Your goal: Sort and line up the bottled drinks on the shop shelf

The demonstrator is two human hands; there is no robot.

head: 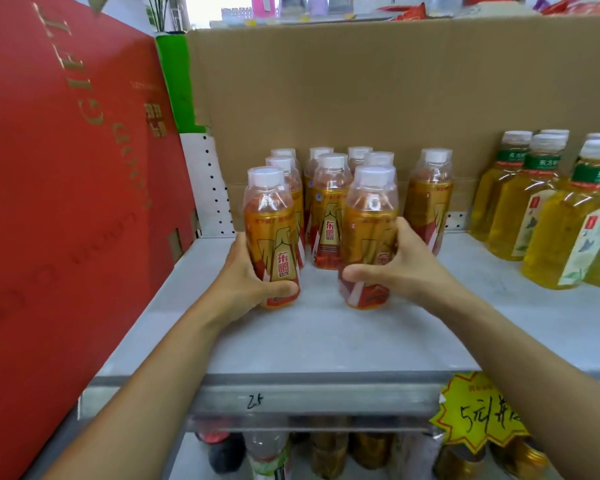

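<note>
Several orange energy-drink bottles with white caps stand in rows on the grey shelf. My left hand grips the front-left orange bottle low on its body. My right hand grips the front-right orange bottle, thumb across its lower front. Both bottles stand upright on the shelf, ahead of the others. A middle bottle stands just behind the gap between them. One orange bottle stands apart to the right. Yellow-green tea bottles with green neck labels fill the shelf's right side.
A big red gift box walls off the shelf's left side. A cardboard box stands behind the bottles. A yellow starburst price tag hangs on the shelf's front edge. More bottles stand on the shelf below.
</note>
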